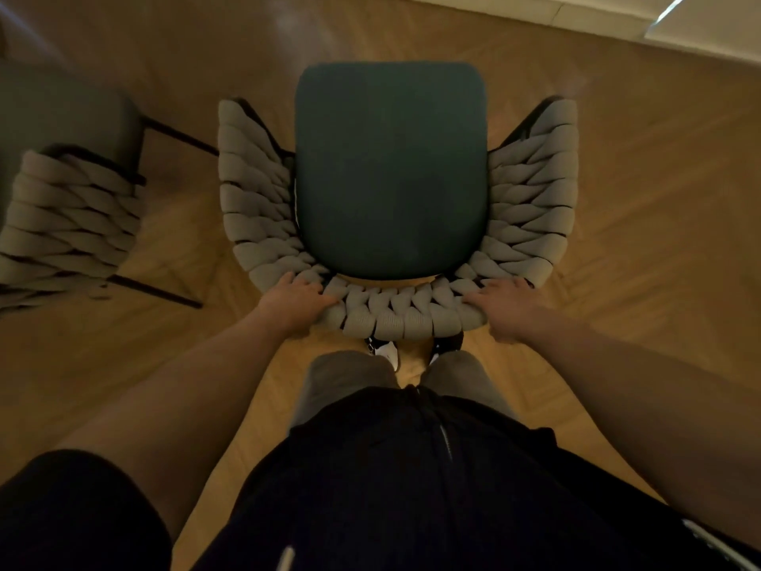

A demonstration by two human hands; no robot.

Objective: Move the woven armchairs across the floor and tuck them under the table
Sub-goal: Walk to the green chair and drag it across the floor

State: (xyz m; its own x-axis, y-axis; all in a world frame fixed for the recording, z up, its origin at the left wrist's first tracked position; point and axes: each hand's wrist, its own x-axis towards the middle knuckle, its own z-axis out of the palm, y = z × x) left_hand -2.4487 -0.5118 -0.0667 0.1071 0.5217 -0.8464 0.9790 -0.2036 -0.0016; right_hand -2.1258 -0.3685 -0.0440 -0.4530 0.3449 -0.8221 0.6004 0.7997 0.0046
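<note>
While the person stands directly behind it, a woven armchair sits on the wooden floor just in front of their legs, seen from above. Nearest the camera are a dark top with a zip, short dark sleeves and 2 bare forearms reaching forward, with grey trousers and the tips of shoes visible below the chair's back.

Both hands rest on the curved top of the backrest, well apart from each other. The left hand grips the rim at its left end, thumb lying along the inner side of the grey braided cords and fingers curled over the outside. The right hand grips the right end of the same rim, thumb pointing inward across the weave, fingers wrapped down behind it.

Beyond the hands lies the chair's dark green seat cushion, flanked by 2 flaring armrests of thick grey weave on a black metal frame.

To the left stands a second woven armchair, close beside the first but not touching it, with black legs on the floor; it is blurred.

Farthest off, a pale wall base crosses the upper right corner. No brand, label or writing can be read anywhere.
</note>
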